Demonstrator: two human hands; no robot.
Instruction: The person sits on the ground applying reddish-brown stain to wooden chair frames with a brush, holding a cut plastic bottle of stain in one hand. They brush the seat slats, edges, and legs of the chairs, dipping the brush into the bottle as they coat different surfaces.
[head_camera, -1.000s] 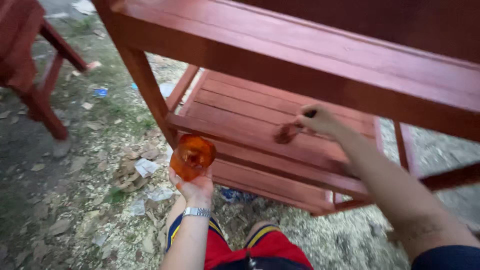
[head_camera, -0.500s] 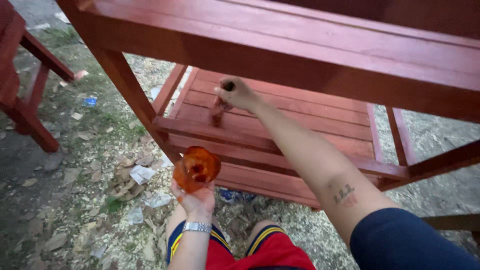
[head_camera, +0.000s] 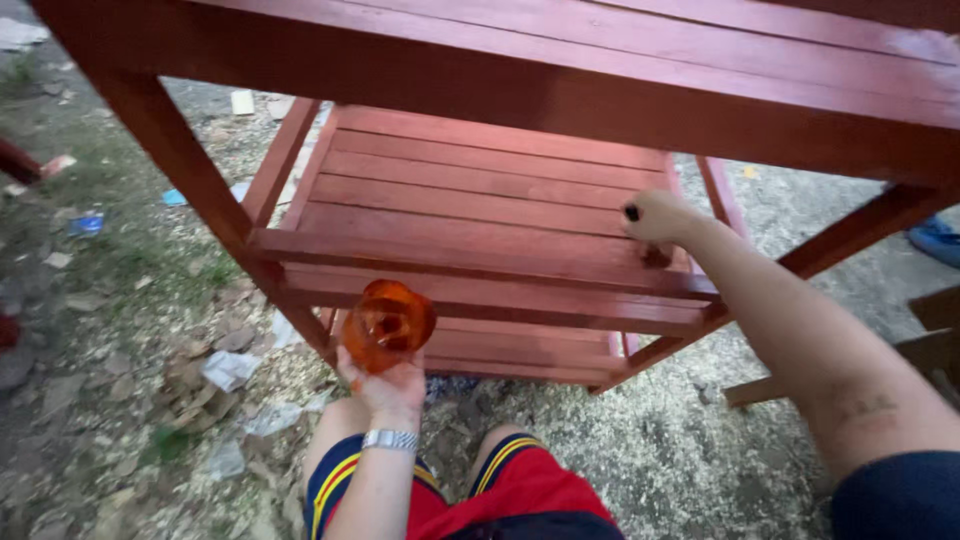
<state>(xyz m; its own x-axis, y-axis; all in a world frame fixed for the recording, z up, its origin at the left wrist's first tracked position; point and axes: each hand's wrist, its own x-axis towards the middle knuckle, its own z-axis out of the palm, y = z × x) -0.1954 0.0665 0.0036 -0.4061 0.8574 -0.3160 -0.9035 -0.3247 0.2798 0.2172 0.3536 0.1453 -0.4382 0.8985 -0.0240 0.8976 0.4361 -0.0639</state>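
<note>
Left hand, at 6 o'clock, grips an orange cup; right hand closes on a brush against the red shelf.

Head camera looks steeply down — close over red shelf.

Left hand cupped under an orange see-through container, fingers wrapped round its lower side, just before the front rail of a red slatted wooden shelf. Right hand reached in over the slats, closed round a dark-tipped tool, most of it hidden by the fingers. Below the fingers, littered gravel ground.
</note>
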